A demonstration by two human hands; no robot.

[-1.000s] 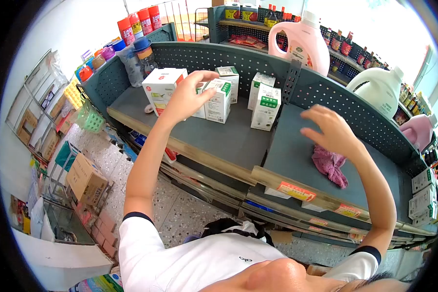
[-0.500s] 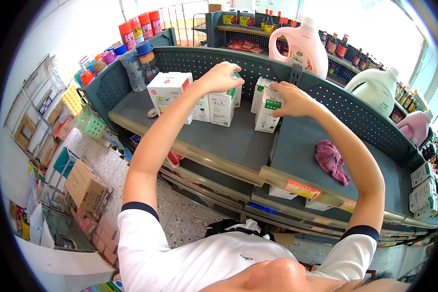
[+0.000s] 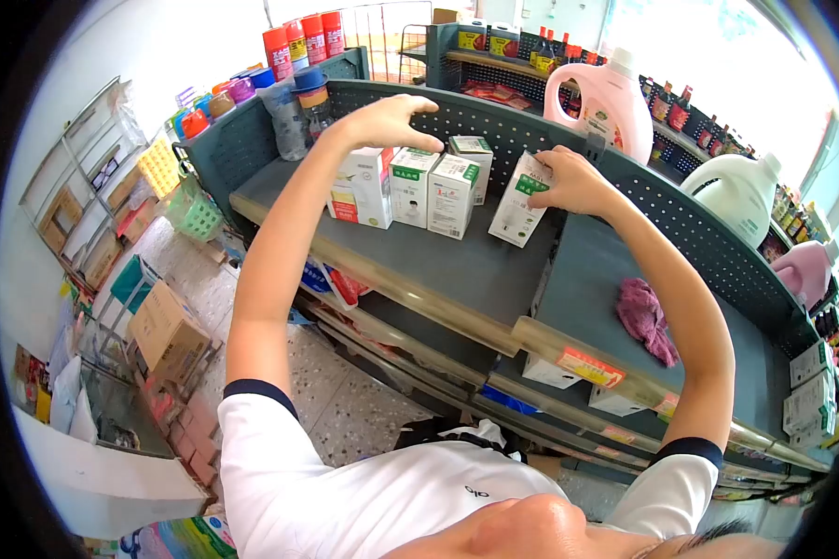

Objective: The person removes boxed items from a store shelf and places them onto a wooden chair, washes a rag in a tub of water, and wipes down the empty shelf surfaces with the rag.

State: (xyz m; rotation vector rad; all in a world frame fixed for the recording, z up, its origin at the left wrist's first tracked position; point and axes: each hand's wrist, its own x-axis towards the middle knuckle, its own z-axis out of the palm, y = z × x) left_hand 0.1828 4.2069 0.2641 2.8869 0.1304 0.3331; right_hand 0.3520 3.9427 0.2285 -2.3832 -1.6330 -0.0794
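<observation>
The right hand tilted a green-labelled carton in closed fingers, the left hand resting loosely curled atop the red-and-white box, steadying the shelf row.

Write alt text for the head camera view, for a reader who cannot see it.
A person's right hand grips a tilted white-and-green carton on a grey store shelf, while the left hand rests atop a larger white box. More cartons stand between them, a pink cloth lies to the right, and detergent jugs stand behind.
</observation>
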